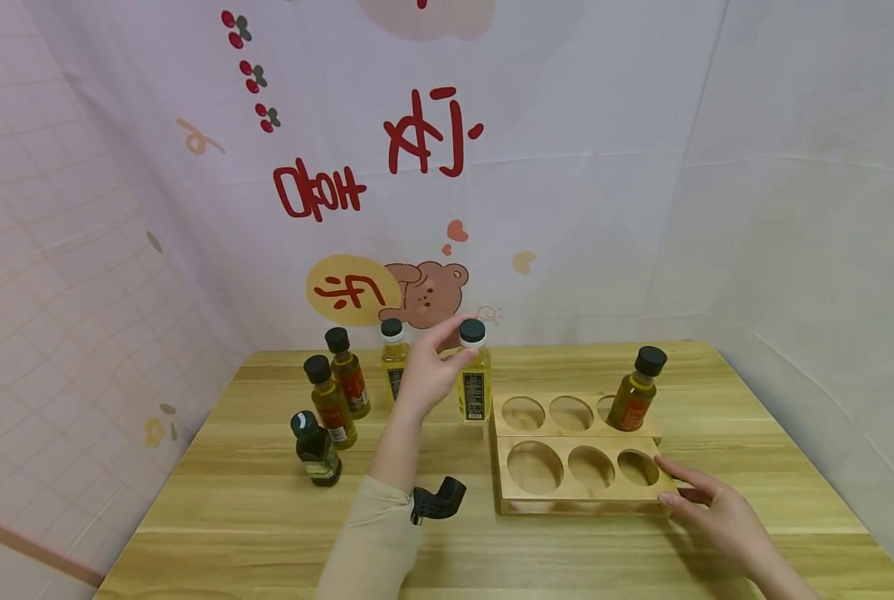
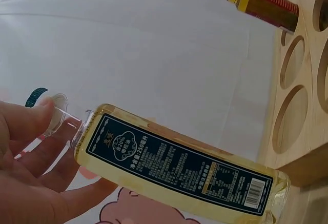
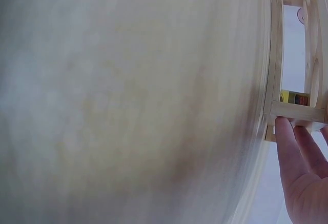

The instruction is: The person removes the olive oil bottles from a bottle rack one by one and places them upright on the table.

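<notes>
My left hand grips a bottle of pale yellow oil near its dark green cap and clear neck. The bottle is upright, just left of the two-tier wooden bottle rack. Its dark printed label faces the left wrist camera. At the rack's right front corner, my right hand holds the edge with thumb and fingers. In the right wrist view, fingers touch the rack's end. A dark-capped bottle with a red label stands in the back right hole; the other round holes hold nothing.
Left of my left arm stand another pale oil bottle, two red-labelled bottles and a short dark green bottle. They share the wooden table. A printed cloth hangs behind.
</notes>
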### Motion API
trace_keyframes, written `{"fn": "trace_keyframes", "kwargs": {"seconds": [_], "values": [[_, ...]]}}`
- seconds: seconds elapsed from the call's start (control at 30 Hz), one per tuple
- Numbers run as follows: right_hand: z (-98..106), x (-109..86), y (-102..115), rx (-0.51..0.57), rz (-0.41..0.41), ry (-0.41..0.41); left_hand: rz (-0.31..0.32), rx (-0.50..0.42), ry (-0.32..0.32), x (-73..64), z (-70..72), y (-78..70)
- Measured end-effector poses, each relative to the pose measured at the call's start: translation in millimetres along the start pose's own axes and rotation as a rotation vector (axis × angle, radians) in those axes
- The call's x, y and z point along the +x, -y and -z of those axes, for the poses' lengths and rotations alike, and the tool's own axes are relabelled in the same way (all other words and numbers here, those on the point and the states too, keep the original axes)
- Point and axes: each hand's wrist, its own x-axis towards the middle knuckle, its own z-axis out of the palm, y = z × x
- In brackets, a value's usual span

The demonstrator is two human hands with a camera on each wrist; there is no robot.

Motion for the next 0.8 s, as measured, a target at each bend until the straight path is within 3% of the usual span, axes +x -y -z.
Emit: {"fn": "trace_keyframes", "kwargs": {"seconds": [0.17, 0.37, 0.8], "values": [[-0.3, 0.4, 0.0, -0.004, 0.008, -0.011, 0.019, 0.016, -0.045, -4.1, 14.2, 2.7], [0.0, -0.1, 0.3, 0.001, 0.000, -0.004, 0.025, 0.054, -0.056, -11.9, 32.9, 7.6], [1.1, -0.9, 0.9, -0.006, -0.006, 0.003, 0.154, 0.089, -0.105, -29.5, 64.3, 26.9]]}}
